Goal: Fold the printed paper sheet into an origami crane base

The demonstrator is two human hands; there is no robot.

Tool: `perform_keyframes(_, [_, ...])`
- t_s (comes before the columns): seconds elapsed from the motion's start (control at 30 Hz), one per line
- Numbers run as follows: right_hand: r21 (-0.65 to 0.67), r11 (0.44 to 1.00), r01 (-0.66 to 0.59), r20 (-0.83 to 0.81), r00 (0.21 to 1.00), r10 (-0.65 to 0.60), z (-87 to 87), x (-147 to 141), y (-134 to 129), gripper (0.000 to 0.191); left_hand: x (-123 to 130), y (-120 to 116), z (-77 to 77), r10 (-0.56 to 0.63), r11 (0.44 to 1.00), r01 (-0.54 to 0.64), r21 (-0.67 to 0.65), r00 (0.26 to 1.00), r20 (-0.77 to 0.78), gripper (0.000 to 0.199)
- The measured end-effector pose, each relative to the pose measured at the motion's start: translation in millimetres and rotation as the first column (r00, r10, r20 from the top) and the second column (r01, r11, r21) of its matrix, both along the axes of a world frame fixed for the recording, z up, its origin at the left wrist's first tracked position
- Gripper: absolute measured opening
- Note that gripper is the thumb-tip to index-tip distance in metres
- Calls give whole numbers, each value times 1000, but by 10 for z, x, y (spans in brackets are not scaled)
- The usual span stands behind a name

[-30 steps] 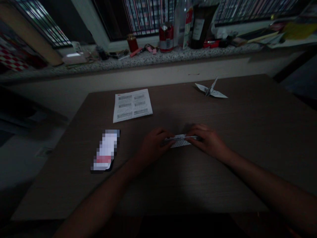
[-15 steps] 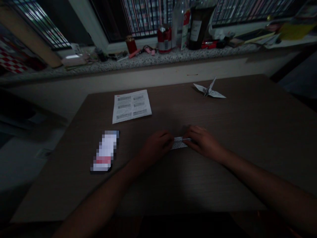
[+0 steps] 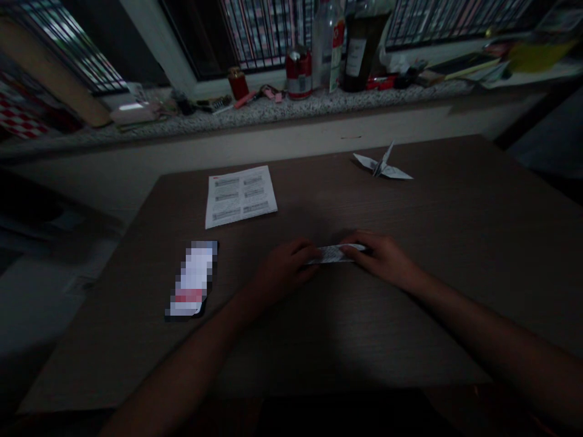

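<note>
A narrow strip of folded printed paper lies between my two hands, just above or on the brown table. My left hand is closed on the strip's left end, with its fingertips partly in shadow. At the right end, my right hand pinches the paper between thumb and fingers. Beyond the hands, towards the wall, stands a folded paper crane with its wings spread. To the upper left a flat printed sheet rests on the table.
A phone with a blurred, lit screen lies left of my left hand. Along the speckled windowsill stand a red can, a clear bottle, a dark bottle, a small jar and assorted clutter.
My right hand has slid slightly right and its thumb has shifted along the paper. More of the strip shows now, and it looks narrower and longer.
</note>
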State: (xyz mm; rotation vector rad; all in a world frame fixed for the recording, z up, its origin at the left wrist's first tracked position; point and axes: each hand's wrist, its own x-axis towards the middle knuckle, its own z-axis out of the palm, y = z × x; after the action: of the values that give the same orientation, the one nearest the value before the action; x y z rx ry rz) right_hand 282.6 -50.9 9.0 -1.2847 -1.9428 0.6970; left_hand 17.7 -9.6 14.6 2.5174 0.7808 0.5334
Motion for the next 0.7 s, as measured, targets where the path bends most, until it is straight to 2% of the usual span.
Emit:
perform_keyframes(0.1, [79,996,52,-24,998,-50,49,23,-7,23,3,-4,60,71,995,-68,-73,996,44,18])
perform_keyframes(0.2, [210,977,42,8,999,-45,79,52,-17,28,-7,-1,123,134,977,-121,-178,989,63,14])
perform_keyframes(0.33, [259,966,-3,113,993,-27,11,49,-16,18,-27,32,128,175,952,-168,-256,984,6,13])
perform_keyframes(0.5, [294,954,-65,214,977,1,-119,-3,42,11,-18,74,52,156,969,-161,-188,987,-43,16])
perform_keyframes(0.7, [259,963,-79,272,962,5,-144,-31,105,14,28,104,-37,182,979,-184,-87,983,-34,19])
